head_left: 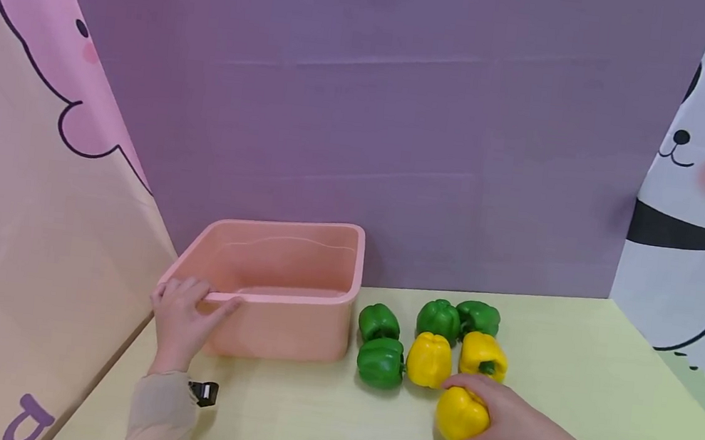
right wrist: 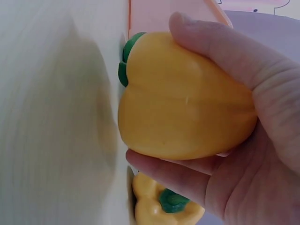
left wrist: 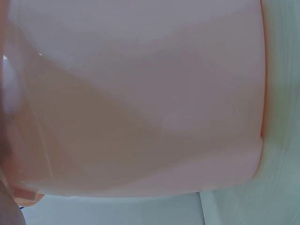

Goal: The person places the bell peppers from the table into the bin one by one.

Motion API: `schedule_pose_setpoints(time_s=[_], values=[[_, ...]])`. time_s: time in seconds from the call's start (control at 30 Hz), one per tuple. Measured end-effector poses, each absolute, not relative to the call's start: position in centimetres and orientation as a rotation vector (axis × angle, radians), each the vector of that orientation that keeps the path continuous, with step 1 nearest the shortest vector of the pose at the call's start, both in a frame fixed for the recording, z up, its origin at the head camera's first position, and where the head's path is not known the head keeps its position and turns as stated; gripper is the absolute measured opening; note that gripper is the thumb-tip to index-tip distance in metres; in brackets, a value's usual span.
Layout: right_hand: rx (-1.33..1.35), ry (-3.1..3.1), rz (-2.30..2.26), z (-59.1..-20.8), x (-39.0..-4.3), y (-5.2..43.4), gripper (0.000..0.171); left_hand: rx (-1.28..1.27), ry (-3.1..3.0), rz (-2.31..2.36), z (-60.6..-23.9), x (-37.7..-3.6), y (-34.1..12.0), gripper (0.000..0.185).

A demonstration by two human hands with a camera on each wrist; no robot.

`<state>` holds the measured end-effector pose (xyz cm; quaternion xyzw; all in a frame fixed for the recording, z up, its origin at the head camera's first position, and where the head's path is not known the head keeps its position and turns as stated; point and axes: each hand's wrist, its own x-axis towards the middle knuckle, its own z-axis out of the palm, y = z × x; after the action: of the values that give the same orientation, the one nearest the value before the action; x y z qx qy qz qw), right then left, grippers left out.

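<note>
The right hand (head_left: pixel 514 423) wraps its fingers tight around a yellow pepper (head_left: pixel 461 416), low on the yellow table (head_left: pixel 599 389), at about five o'clock from the pink tub (head_left: pixel 290 321). The left hand (head_left: pixel 182 320) rests on the tub's near left corner, with its thumb hooked over the rim. Two more yellow peppers (head_left: pixel 429 361) and four green peppers (head_left: pixel 380 361) sit at twelve o'clock from the held one.
</note>
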<state>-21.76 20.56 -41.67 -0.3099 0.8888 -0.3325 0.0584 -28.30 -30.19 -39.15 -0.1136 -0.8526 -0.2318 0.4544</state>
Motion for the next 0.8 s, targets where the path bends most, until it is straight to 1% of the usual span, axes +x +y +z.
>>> schedule_pose_setpoints(time_s=[0.27, 0.47, 0.6, 0.8], values=[[-0.957, 2.680, -1.006, -41.63, -21.77, 20.48, 0.069, -0.284, -2.095, -0.566, -39.03, -28.23, -30.10, 0.040], [-0.921, 2.636, -1.040, -41.50, -21.63, 20.86, 0.070, -0.293, -2.106, -0.571, -38.96, -28.41, -29.63, 0.039], [-0.964, 2.669, -1.033, -41.61, -21.65, 21.05, 0.071, -0.281, -2.116, -0.554, -38.92, -28.46, -29.77, 0.039], [-0.963, 2.678, -1.020, -41.59, -22.02, 20.77, 0.071, -0.266, -2.113, -0.558, -39.03, -28.21, -30.07, 0.039]])
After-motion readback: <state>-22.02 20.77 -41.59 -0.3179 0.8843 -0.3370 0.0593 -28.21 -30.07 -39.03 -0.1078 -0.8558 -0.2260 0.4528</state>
